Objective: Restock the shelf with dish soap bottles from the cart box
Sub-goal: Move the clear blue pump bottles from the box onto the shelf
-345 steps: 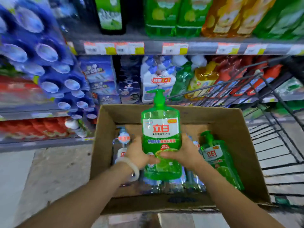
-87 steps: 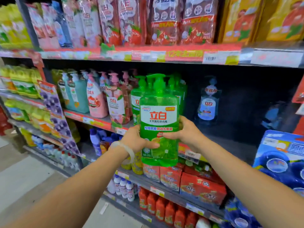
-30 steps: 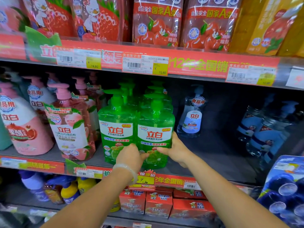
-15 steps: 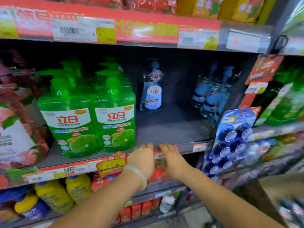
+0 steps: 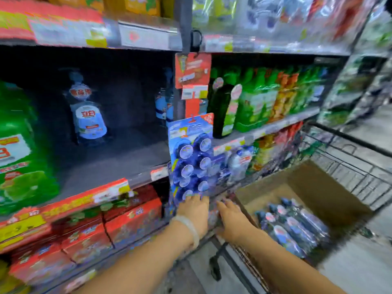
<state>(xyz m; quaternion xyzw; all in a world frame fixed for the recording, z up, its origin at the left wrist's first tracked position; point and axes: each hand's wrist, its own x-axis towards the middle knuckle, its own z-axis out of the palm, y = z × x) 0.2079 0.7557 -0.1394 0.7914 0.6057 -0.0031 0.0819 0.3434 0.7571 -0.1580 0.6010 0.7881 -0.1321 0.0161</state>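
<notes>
Since a moment ago our view has swung right, away from the shelved green dish soap bottle (image 5: 20, 149) at far left on the shelf (image 5: 110, 166), toward the cart box (image 5: 307, 187). Our left hand (image 5: 196, 211) and right hand (image 5: 230, 217) reach out empty, fingers relaxed. We judge the step is fetching another; next, grasp one of the blue-capped bottles (image 5: 292, 225) lying in the box.
</notes>
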